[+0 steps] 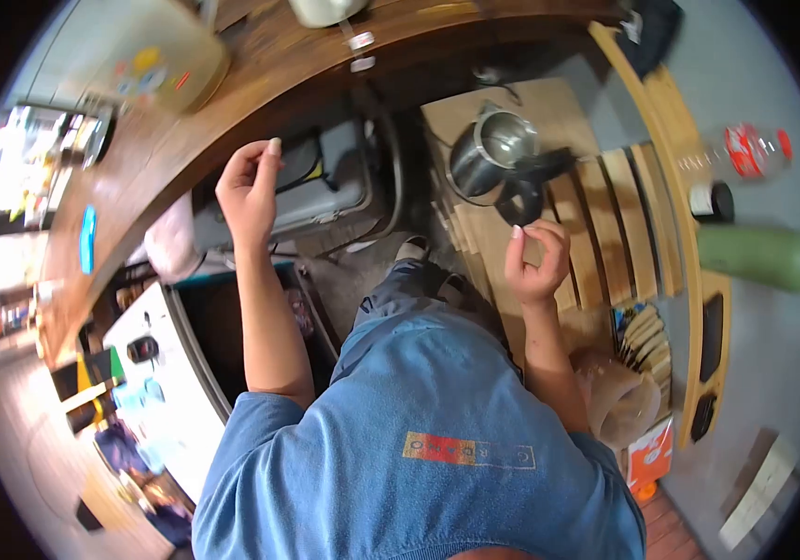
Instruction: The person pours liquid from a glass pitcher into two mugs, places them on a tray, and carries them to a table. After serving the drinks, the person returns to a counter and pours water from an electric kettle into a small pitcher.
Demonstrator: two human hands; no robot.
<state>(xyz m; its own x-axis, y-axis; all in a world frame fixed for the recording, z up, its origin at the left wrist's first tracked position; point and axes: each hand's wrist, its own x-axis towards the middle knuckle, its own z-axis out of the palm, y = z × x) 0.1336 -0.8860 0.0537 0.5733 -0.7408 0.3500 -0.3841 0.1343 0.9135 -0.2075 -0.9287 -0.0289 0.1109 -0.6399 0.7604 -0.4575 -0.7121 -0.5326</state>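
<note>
My left hand (249, 194) is raised at the left, thumb and fingers drawn together in a pinch. It overlaps the edge of the wooden counter in this view, beside a grey case (330, 191) below. At the right, my right hand (540, 264) is raised with fingers curled toward the thumb. Its fingertips are just below the black loop handle of a steel and black kettle (475, 166), which shows its metal interior. I cannot tell whether either hand holds something small. Both forearms are bare below the short sleeves of my blue shirt (372, 401).
A curved wooden counter (260, 79) runs along the left and top, bearing a cloudy plastic container (162, 56). Slatted wooden boards (605, 229) lie to the right. A plastic bottle (745, 151) and a green bottle (755, 257) are at the far right. A white-topped cabinet (162, 364) stands at lower left.
</note>
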